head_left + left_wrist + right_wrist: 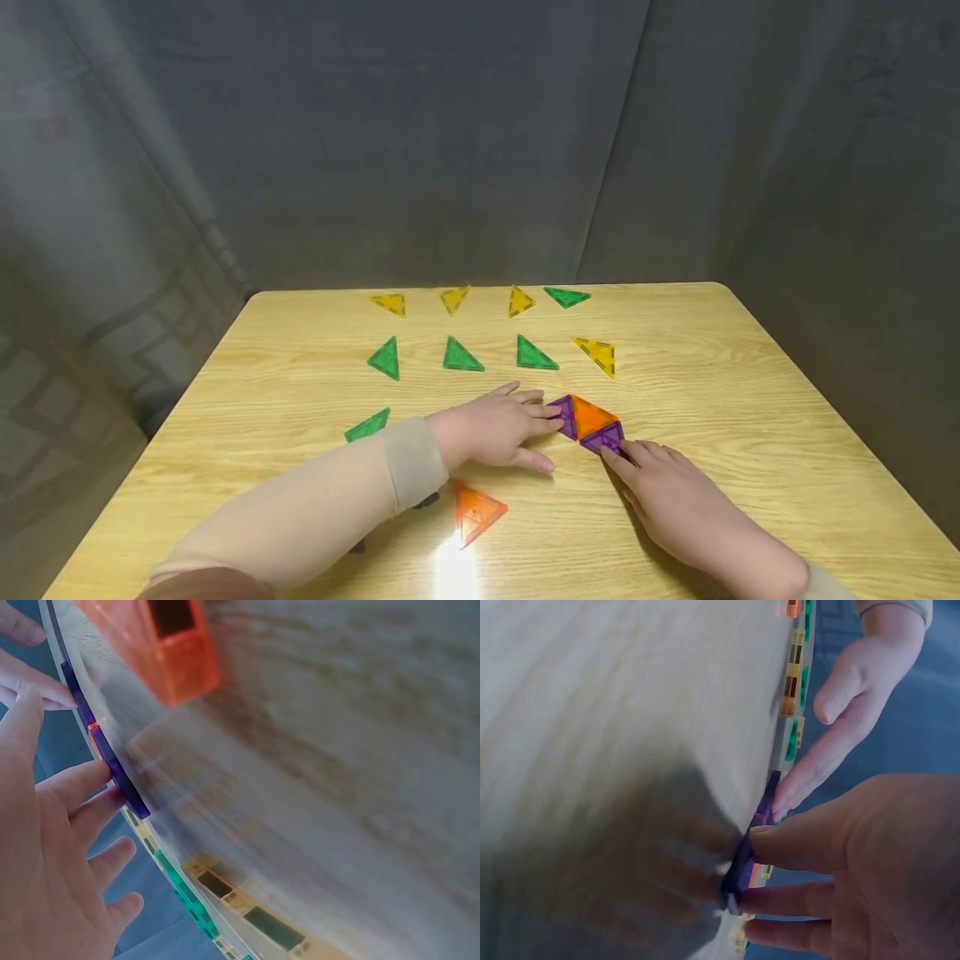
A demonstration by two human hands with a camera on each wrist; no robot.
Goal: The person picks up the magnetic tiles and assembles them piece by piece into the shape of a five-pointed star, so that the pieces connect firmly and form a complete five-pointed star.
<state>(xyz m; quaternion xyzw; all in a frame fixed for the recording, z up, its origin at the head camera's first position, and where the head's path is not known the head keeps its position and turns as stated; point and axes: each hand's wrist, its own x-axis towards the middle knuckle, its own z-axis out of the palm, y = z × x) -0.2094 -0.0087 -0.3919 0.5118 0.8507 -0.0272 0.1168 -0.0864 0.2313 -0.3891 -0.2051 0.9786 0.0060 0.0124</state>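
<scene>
Uneven pressure from the spread left hand [497,429] could skew the purple tile [603,436] pinched by the right hand [682,507] opposite.

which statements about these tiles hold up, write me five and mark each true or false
1. The left grip touches a purple plastic triangle. True.
2. The right grip hovers clear of every tile. False: it touches the other purple triangle.
3. An orange plastic triangle lies between the purple ones. True.
4. The farthest row is all one colour. False: it has three yellow plastic triangles and one green plastic triangle.
5. A second orange plastic triangle lies nearer the person than those three. True.
</scene>
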